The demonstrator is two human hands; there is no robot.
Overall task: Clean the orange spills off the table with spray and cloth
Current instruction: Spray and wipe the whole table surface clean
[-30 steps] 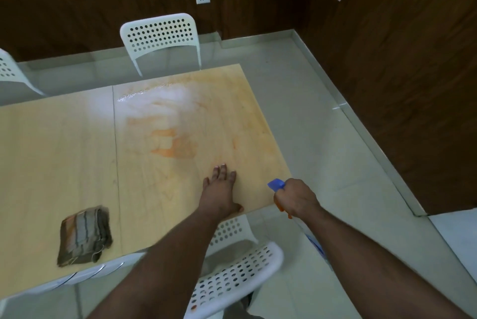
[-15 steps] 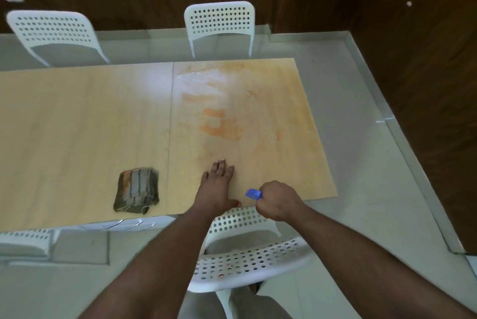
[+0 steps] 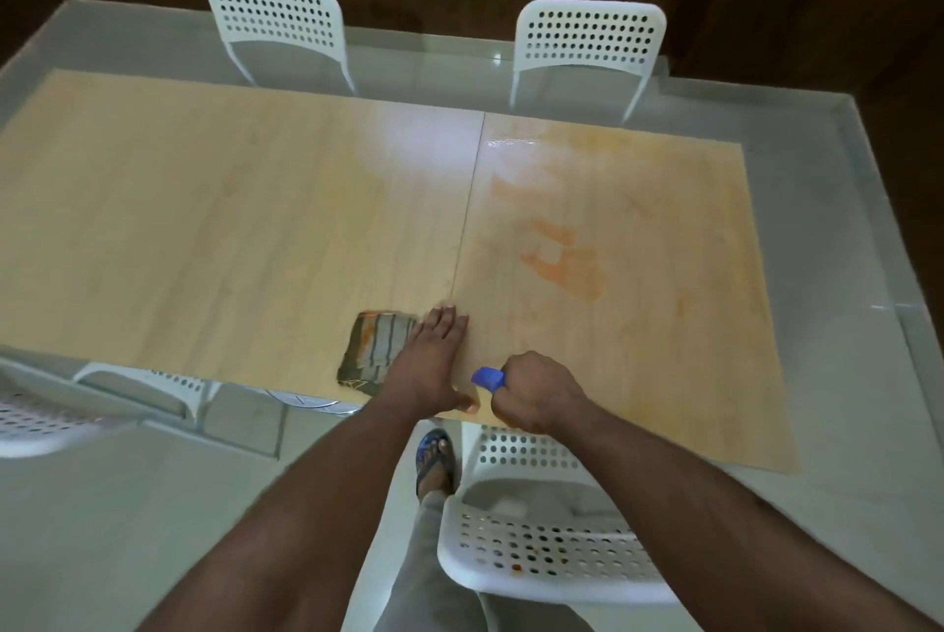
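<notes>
Dim; glare on table (image 3: 408, 141) (edges warped)

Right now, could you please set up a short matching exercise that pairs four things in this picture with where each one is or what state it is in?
Things:
1. cloth
2. spray bottle
3. orange spills
4. left hand

Places or states:
A. gripped in the right hand at the near table edge
B. smeared over the right part of the table
C. flat on the tabletop, fingers straight
D. folded, lying near the table's near edge, partly under the left hand's side

Pairs: 1-D, 2-A, 3-B, 4-C
</notes>
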